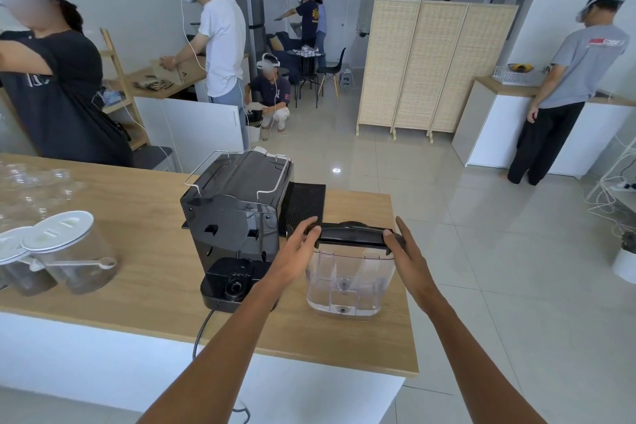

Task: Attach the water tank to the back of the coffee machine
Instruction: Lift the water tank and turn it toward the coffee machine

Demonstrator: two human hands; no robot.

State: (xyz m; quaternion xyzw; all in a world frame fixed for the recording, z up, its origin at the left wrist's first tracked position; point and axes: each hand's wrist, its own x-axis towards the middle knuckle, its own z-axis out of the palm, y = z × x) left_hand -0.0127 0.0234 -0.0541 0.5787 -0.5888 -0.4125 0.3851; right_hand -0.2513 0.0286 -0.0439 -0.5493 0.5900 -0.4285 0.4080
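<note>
- While both forearms reached out from six o'clock, the left hand (298, 244) and the right hand (403, 251) were clamped on opposite ends of the dark lid (351, 237) of the water tank (346, 280), thumbs on the near edge and fingers curled over the far side; a grip at both ends probably kept the clear, empty-looking tank level and upright.
- The tank sat between the hands, its lid at their level and its clear body hanging below them, near the right end of the wooden counter (144, 272); whether its base touched the wood or hung just above it could not be told.
- At nine o'clock from the tank, just beside the left wrist, stood the coffee machine (234, 217), turned with its back toward the wearer, so the open base socket (235, 284) faced the tank, likely to make seating easy.
- At twelve o'clock from the tank lay a black drip grille (304, 201).
- Far out at nine o'clock stood lidded jars (69, 251).
- Beyond the counter, other people worked at separate counters.
</note>
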